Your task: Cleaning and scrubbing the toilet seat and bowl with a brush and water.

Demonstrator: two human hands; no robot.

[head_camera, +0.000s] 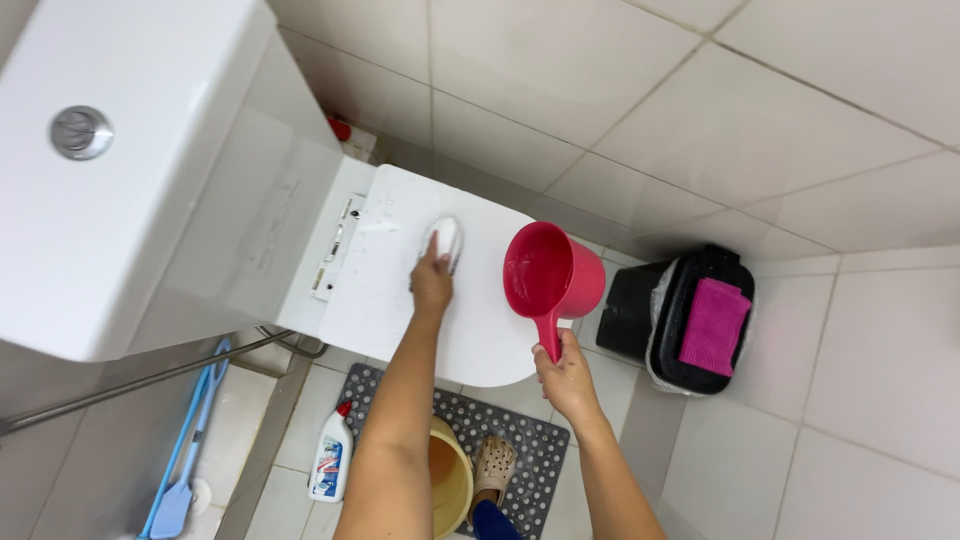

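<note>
Both hands are working over the closed white toilet lid (400, 290): the left hand (432, 283) is pressing a small white scrub brush (445, 240) against it, the right hand (566, 375) is gripping a pink dipper (550, 275) by its handle just beside

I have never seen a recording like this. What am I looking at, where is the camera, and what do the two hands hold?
There is one picture, taken by a camera on a person's head, looking down into a bathroom. The left hand presses a white scrubbing brush on the closed toilet lid, which is wet. The right hand holds a red water scoop by its handle, above the lid's edge. On the floor are a cleaner bottle, a yellow bucket and a black bin with a pink cloth.
</note>
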